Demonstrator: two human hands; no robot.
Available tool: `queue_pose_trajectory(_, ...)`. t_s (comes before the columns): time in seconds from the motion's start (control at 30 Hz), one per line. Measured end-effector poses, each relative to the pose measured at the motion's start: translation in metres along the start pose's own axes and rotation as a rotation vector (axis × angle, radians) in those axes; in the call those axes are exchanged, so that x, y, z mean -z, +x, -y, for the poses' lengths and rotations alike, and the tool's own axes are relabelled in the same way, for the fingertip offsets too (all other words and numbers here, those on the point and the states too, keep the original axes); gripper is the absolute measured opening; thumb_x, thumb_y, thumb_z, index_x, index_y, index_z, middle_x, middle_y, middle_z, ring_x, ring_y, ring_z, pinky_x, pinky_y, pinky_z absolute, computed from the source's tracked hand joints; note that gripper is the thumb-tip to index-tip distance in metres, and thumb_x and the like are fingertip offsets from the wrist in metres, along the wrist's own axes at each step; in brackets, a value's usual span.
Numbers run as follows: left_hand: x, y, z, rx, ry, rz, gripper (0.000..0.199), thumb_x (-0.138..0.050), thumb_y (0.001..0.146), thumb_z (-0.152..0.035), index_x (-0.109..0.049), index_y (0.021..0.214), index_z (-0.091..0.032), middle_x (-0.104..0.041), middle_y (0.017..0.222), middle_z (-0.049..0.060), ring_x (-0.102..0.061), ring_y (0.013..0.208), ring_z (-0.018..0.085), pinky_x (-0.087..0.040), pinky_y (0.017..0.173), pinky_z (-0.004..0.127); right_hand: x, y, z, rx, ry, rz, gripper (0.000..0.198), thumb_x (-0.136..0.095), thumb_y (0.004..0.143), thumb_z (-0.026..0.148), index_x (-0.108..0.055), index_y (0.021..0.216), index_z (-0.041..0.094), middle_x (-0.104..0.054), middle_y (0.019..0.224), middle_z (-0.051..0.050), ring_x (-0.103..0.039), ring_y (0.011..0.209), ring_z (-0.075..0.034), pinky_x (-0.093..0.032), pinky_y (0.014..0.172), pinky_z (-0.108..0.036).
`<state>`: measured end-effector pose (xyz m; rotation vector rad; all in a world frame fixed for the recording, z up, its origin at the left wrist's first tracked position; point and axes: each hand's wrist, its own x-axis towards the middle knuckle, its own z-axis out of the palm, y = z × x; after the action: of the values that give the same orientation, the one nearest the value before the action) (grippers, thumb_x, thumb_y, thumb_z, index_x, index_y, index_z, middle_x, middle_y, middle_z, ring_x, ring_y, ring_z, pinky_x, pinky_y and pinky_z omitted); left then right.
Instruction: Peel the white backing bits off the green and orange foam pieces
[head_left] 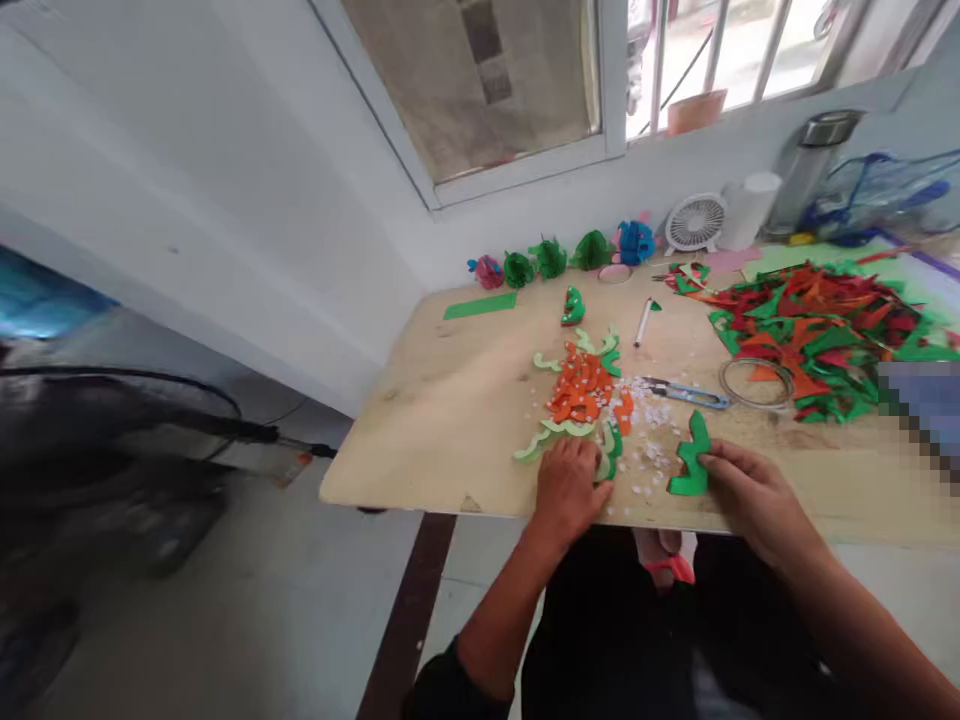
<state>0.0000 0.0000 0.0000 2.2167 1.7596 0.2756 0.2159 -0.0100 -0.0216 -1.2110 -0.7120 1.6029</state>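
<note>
in the head view, a person's right hand point(746, 490) pinches a green cut-out point(697, 462) near the counter's point(427, 400) front edge; the left hand point(568, 488) rests by pale-green strips point(534, 446), its grip impossible to tell. orange shapes point(579, 385) lie cut and heaped; how many remain is unclear.

Widest lane: bare left stretch of the tabletop point(427, 410), flat green strip point(480, 306) toward the back. Gap between left hand point(574, 478) and right hand point(750, 485) is narrow, littered with white bits point(651, 452); orange cutouts point(581, 383) and blue thread snips point(694, 396) crowd its far end. Scrap pile point(840, 330) blocks far right. Mini fan point(696, 222) and paper ornaments point(551, 260) line the back.
</note>
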Motion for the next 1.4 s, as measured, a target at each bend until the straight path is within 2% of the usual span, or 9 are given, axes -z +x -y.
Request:
queue_pose_trajectory(0.1, -0.002, -0.003, 0.003, 0.029, -0.106, -0.026, 0.005, -0.061, 0.079, -0.021, -0.065, 0.083, -0.020, -0.068, 0.089, 0.005, -0.059, 0.091, 0.022, -0.042, 0.079, 0.032, 0.001, -0.001, 0.001, 0.016, -0.021, 0.020, 0.020, -0.076, 0.069, 0.037, -0.063, 0.071, 0.021, -0.064, 0.060, 0.002, -0.056, 0.051, -0.015, -0.046, 0.056, -0.026)
queue_pose_trajectory(0.17, -0.004, -0.004, 0.006, 0.075, -0.197, -0.079, 0.009, -0.057, 0.081, -0.017, -0.066, 0.082, -0.020, -0.069, 0.087, 0.004, -0.060, 0.087, 0.019, -0.042, 0.076, 0.030, 0.001, -0.003, 0.003, 0.023, -0.034, 0.033, 0.021, -0.075, 0.069, 0.038, -0.064, 0.071, 0.021, -0.066, 0.060, 0.001, -0.058, 0.052, -0.016, -0.046, 0.054, -0.027)
queue_pose_trajectory(0.37, -0.011, -0.009, 0.016, 0.281, -0.373, -0.355, 0.015, -0.056, 0.083, -0.025, -0.064, 0.072, -0.018, -0.067, 0.071, 0.001, -0.059, 0.067, 0.015, -0.037, 0.061, 0.025, -0.005, -0.007, 0.009, 0.042, -0.044, 0.040, 0.021, -0.076, 0.066, 0.040, -0.065, 0.067, 0.022, -0.069, 0.061, -0.001, -0.062, 0.054, -0.018, -0.048, 0.054, -0.029)
queue_pose_trajectory(0.47, -0.014, -0.012, 0.018, 0.289, -0.344, -0.488, 0.024, -0.056, 0.085, -0.032, -0.059, 0.065, -0.018, -0.063, 0.063, 0.000, -0.056, 0.061, 0.014, -0.034, 0.058, 0.024, -0.009, -0.008, 0.011, 0.064, -0.044, 0.026, 0.020, -0.077, 0.064, 0.038, -0.065, 0.066, 0.022, -0.070, 0.063, -0.001, -0.062, 0.054, -0.018, -0.048, 0.053, -0.028)
queue_pose_trajectory(0.57, -0.018, -0.016, 0.018, 0.211, -0.241, -0.600, 0.030, -0.055, 0.087, -0.036, -0.055, 0.062, -0.019, -0.060, 0.060, 0.000, -0.054, 0.060, 0.014, -0.033, 0.059, 0.025, -0.016, -0.009, 0.012, 0.068, -0.037, 0.052, 0.019, -0.078, 0.064, 0.037, -0.067, 0.068, 0.022, -0.070, 0.065, -0.002, -0.062, 0.056, -0.017, -0.048, 0.055, -0.027)
queue_pose_trajectory(0.77, -0.021, -0.022, 0.017, -0.096, -0.005, -0.768, 0.035, -0.050, 0.091, -0.036, -0.052, 0.061, -0.019, -0.056, 0.058, 0.002, -0.051, 0.061, 0.016, -0.034, 0.065, 0.029, -0.043, -0.008, 0.009, 0.020, 0.030, 0.205, 0.017, -0.078, 0.063, 0.032, -0.069, 0.070, 0.020, -0.071, 0.073, -0.003, -0.064, 0.066, -0.018, -0.051, 0.066, -0.029)
queue_pose_trajectory(0.93, -0.020, -0.020, 0.020, -0.264, 0.092, -0.861, 0.040, -0.048, 0.093, -0.039, -0.048, 0.058, -0.019, -0.053, 0.054, 0.001, -0.048, 0.058, 0.016, -0.032, 0.064, 0.031, -0.057, 0.002, 0.004, -0.012, 0.050, 0.198, 0.015, -0.077, 0.062, 0.029, -0.067, 0.069, 0.021, -0.068, 0.069, -0.001, -0.061, 0.062, -0.015, -0.049, 0.061, -0.026)
queue_pose_trajectory(1.23, -0.022, -0.012, 0.025, -0.517, 0.203, -0.825, 0.039, -0.052, 0.091, -0.036, -0.047, 0.057, -0.019, -0.051, 0.054, 0.000, -0.048, 0.057, 0.015, -0.033, 0.065, 0.032, -0.056, 0.026, -0.001, 0.007, -0.025, 0.115, 0.016, -0.080, 0.055, 0.023, -0.065, 0.060, 0.018, -0.060, 0.058, 0.002, -0.051, 0.053, -0.009, -0.039, 0.048, -0.020)
queue_pose_trajectory(1.4, -0.025, -0.013, 0.029, -0.606, 0.222, -0.778, 0.040, -0.054, 0.088, -0.042, -0.048, 0.057, -0.018, -0.050, 0.053, 0.000, -0.049, 0.057, 0.016, -0.032, 0.062, 0.032, -0.053, 0.028, -0.004, 0.073, -0.069, 0.048, 0.020, -0.080, 0.055, 0.027, -0.062, 0.053, 0.018, -0.057, 0.051, 0.003, -0.045, 0.046, -0.008, -0.034, 0.044, -0.022)
